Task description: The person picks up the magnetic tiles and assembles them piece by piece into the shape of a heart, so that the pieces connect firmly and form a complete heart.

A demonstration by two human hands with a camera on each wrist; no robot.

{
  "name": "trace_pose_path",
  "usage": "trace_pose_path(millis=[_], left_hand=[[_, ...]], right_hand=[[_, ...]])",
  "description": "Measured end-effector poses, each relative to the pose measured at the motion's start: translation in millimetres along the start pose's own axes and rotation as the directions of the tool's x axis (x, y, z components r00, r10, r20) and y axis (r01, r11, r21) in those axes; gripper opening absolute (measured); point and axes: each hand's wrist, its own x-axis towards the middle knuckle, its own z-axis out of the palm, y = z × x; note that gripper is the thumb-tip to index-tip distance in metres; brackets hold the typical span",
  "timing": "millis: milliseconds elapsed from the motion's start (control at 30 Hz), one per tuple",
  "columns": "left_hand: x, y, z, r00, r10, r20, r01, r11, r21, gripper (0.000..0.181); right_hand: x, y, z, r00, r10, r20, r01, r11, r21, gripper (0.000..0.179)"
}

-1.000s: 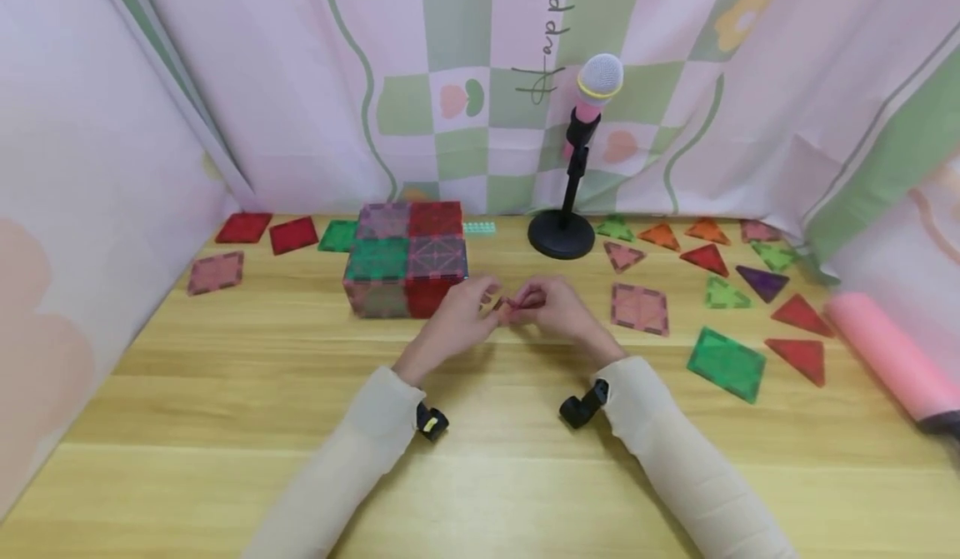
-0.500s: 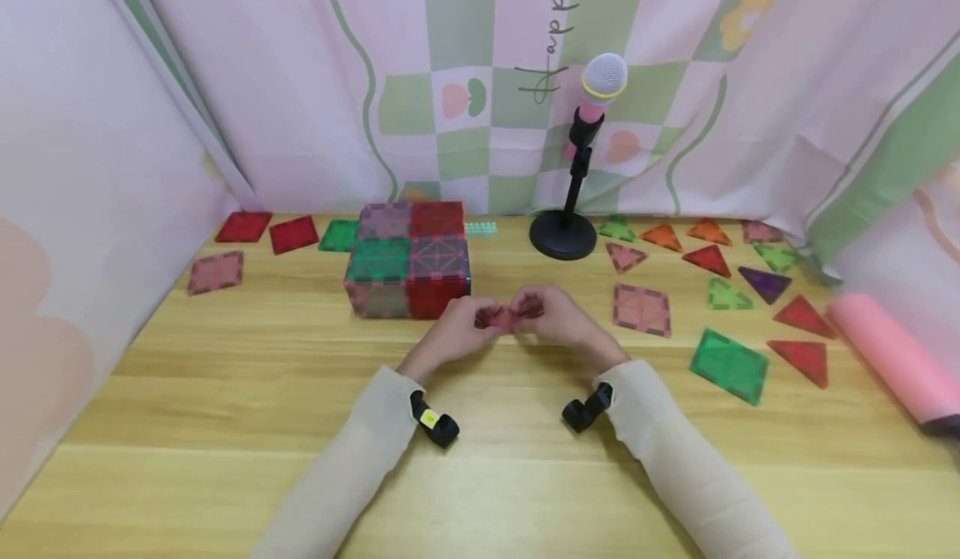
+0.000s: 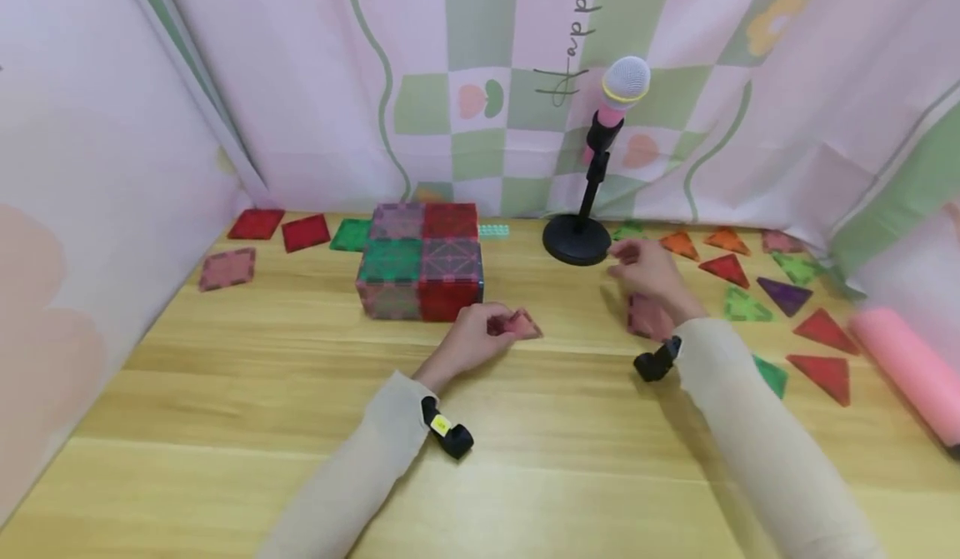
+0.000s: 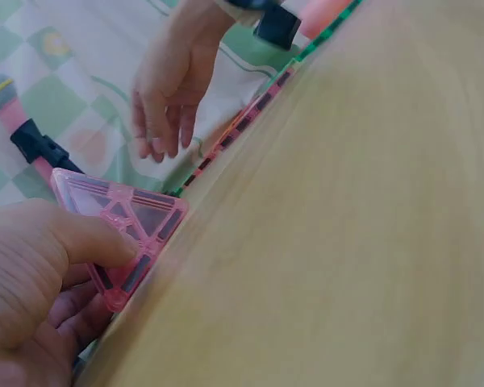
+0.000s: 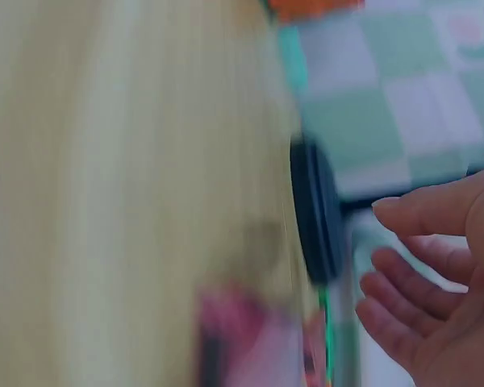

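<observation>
A translucent pink triangular magnetic tile (image 4: 125, 216) is pinched between the thumb and fingers of my left hand (image 3: 474, 334), just in front of the tile block (image 3: 422, 263). That block has green, red, pink and purple square faces. My right hand (image 3: 648, 276) hovers with loosely spread fingers and nothing in them, beside the microphone stand's black base (image 3: 577, 240). Below it lies a pink square tile (image 3: 647, 317), partly covered by the hand. In the right wrist view, the right hand's fingers (image 5: 403, 302) show apart from the blurred tiles.
Several loose triangular tiles, such as a purple one (image 3: 784, 295) and a red one (image 3: 823, 331), lie at the right. A pink cylinder (image 3: 907, 376) lies along the right edge. Red square tiles (image 3: 306, 232) sit at the back left. A patterned curtain (image 3: 480, 84) hangs behind.
Both hands were together at the pink triangular tile. The right hand has let go and moved right and back, over the pink square tile. The left hand still holds the triangular tile.
</observation>
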Motion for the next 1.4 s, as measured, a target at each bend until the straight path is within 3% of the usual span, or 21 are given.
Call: trace_pose_path(millis=[133,267,367,467,567,667,767,800,900,1000,1200,1300,1400], left_hand=[[0.0,-1.0,3.3,1.000,-0.015,-0.021,0.015,1.000,-0.024,0.029],[0.1,-1.7,5.4,0.998,-0.034,-0.061,0.032,0.999,-0.031,0.062],[-0.6,-0.6,6.8,0.996,-0.044,-0.081,0.042,0.999,-0.030,0.082],[-2.3,1.5,7.9,0.994,-0.064,-0.085,0.061,0.997,-0.040,0.088],[-3.3,2.8,8.4,0.991,-0.092,-0.097,0.086,0.994,-0.061,0.090],[-3.4,3.6,8.2,0.990,-0.094,-0.109,0.086,0.994,-0.072,0.085],[-3.5,4.1,8.5,0.992,-0.073,-0.102,0.067,0.996,-0.064,0.060],[-3.7,4.0,8.8,0.993,-0.069,-0.096,0.063,0.996,-0.059,0.050],[-4.3,3.5,10.0,0.994,-0.056,-0.091,0.053,0.998,-0.039,0.026],[-4.1,2.7,11.4,0.993,-0.037,-0.113,0.035,0.999,-0.020,0.021],[-3.4,0.8,10.9,0.992,-0.017,-0.127,0.016,1.000,-0.010,0.024],[-4.3,1.8,10.1,0.993,-0.015,-0.116,0.014,1.000,-0.010,0.024],[-5.3,3.7,10.2,0.994,-0.015,-0.109,0.015,1.000,-0.008,0.023]], right_hand=[[8.0,14,-17,0.994,0.108,0.034,-0.105,0.990,-0.096,0.052],[14.3,23,-22,0.986,0.136,0.094,-0.122,0.981,-0.149,0.064],[18.5,29,-21,0.987,0.120,0.109,-0.096,0.973,-0.209,0.044],[21.9,34,-20,0.991,0.077,0.110,-0.044,0.960,-0.275,0.022],[24.0,37,-19,0.992,0.050,0.115,-0.014,0.954,-0.299,0.021],[23.8,36,-20,0.994,0.051,0.092,-0.020,0.951,-0.310,0.044],[21.6,36,-21,0.998,0.051,0.036,-0.037,0.953,-0.300,0.068],[20.8,36,-20,0.998,0.055,0.018,-0.047,0.954,-0.295,0.069],[17.8,37,-18,0.997,0.070,-0.032,-0.076,0.967,-0.243,0.064],[13.0,36,-19,0.996,0.065,-0.066,-0.077,0.979,-0.190,0.052],[0.1,21,-18,0.986,-0.060,-0.154,0.033,0.985,-0.171,0.022],[-11.0,9,-14,0.977,-0.127,-0.174,0.104,0.985,-0.135,0.017],[-25.2,-5,-5,0.975,-0.165,-0.146,0.155,0.985,-0.078,0.017]])
